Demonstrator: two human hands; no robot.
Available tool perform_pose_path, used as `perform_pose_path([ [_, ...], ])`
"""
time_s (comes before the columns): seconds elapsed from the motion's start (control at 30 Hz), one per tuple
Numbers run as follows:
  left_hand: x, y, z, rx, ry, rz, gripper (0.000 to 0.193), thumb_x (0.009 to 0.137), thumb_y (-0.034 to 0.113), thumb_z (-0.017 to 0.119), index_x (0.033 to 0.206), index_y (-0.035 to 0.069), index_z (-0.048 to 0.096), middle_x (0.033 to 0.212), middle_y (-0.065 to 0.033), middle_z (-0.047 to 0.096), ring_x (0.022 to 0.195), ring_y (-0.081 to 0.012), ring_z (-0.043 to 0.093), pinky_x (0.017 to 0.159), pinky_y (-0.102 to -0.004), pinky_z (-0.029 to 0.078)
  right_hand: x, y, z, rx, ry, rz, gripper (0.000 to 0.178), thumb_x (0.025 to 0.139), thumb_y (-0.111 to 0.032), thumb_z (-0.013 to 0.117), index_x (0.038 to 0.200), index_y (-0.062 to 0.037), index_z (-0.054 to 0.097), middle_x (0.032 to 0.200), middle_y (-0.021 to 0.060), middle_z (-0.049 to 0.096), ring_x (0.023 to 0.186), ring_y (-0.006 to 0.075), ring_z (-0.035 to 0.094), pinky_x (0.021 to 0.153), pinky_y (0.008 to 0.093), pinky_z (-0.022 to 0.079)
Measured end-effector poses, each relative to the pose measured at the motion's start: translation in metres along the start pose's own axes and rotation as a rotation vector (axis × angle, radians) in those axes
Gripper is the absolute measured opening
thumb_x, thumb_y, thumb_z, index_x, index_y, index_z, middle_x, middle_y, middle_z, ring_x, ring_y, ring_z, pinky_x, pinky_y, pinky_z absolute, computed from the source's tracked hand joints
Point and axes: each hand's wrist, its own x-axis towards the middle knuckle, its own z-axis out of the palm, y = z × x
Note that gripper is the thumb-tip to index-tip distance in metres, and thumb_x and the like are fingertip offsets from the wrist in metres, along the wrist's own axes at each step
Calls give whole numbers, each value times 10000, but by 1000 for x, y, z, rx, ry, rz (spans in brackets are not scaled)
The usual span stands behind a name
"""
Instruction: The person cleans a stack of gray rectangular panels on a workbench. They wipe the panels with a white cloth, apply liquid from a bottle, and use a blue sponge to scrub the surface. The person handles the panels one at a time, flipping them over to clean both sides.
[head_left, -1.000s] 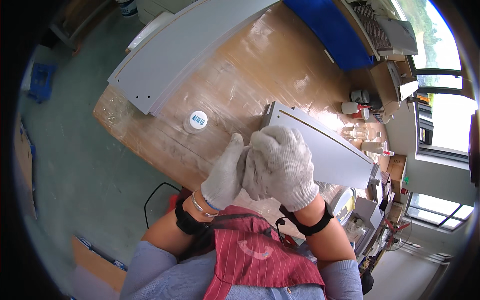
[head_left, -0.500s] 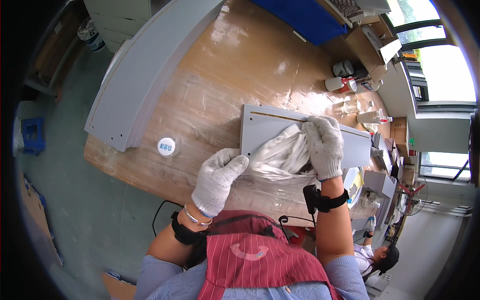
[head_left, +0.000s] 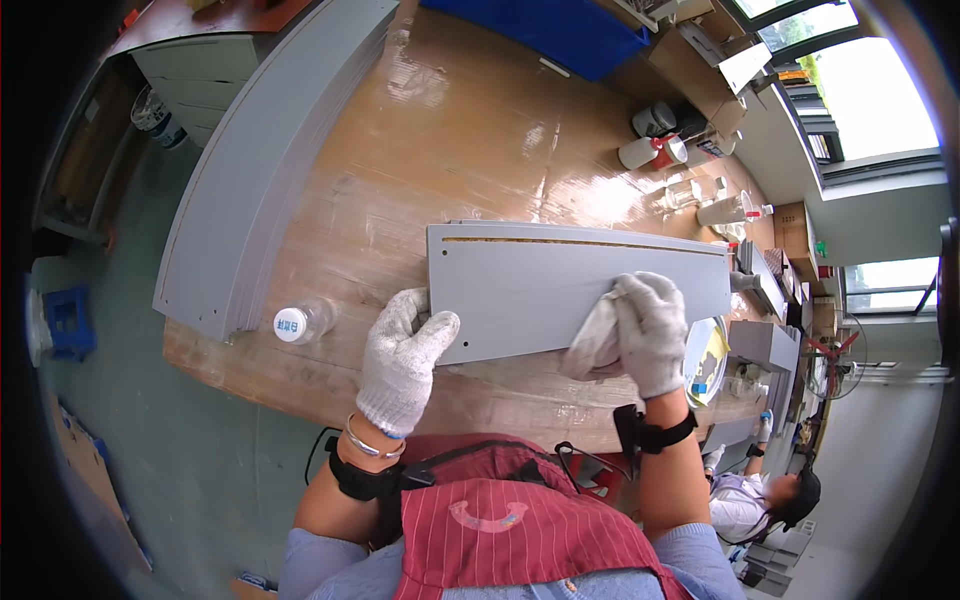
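Observation:
A long grey panel point(head_left: 520, 295) lies in front of me on the table, with a thin brown groove along its far edge and small holes near its left end. My left hand point(head_left: 400, 355), in a whitish knit glove, grips the panel's left end, its thumb at the near corner. My right hand point(head_left: 652, 335), gloved alike, is closed around a bunched white cloth point(head_left: 594, 345) at the panel's near edge, right of its middle. Part of the cloth is hidden under the fingers.
Left of the panel stand a clear bottle with a white cap point(head_left: 305, 322) and a stack of long grey panels point(head_left: 270, 150). Several bottles, among them a white one point(head_left: 640, 152), stand at the far right of the wooden table point(head_left: 430, 130). A co-worker point(head_left: 745, 505) is at the right.
The cloth was spread loosely over the panel's middle; now it is bunched in my right hand near the near edge. More of the panel's surface shows. My left hand stays at its left end.

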Motion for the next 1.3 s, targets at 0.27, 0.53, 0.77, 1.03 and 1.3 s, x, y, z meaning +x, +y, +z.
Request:
perform_pose_path([
  [0.27,10,2,25,638,155,491,686,943,26,598,1577,50,336,1592,-263,336,1377,-326,510,1093,-396,469,59,-20,-23,44,155,-93,207,878,-140,684,1058,-40,700,1030,163,666,942,349,641,825,423,529],
  [0.53,14,-12,40,1292,192,599,595,1017,109,516,1568,-12,329,1678,-205,208,1505,-382,319,1192,-427,350,42,-4,15,11,-94,-210,369,930,-361,612,1180,-90,643,1286,194,580,1267,400,512,1092,564,368],
  [0.77,17,-18,31,1284,210,591,559,1079,177,430,1593,11,288,1705,-132,161,1543,-299,260,1240,-394,262,45,219,-33,-301,28,193,365,980,-373,572,1155,-77,694,1216,175,661,1155,389,597,998,480,468],
  [1.03,15,-8,41,1741,304,440,569,1091,276,390,1588,12,302,1697,-148,182,1545,-361,225,1256,-443,211,17,281,-93,-142,297,426,246,962,-273,636,1069,-81,747,1023,179,702,951,371,685,857,448,556],
  [1.3,38,-43,102,2157,309,561,631,1080,366,390,1604,35,270,1685,-163,217,1553,-362,187,1270,-486,100,6,104,-12,-12,-38,-213,168,853,-253,670,962,-126,655,1027,83,600,935,269,644,768,438,528],
])
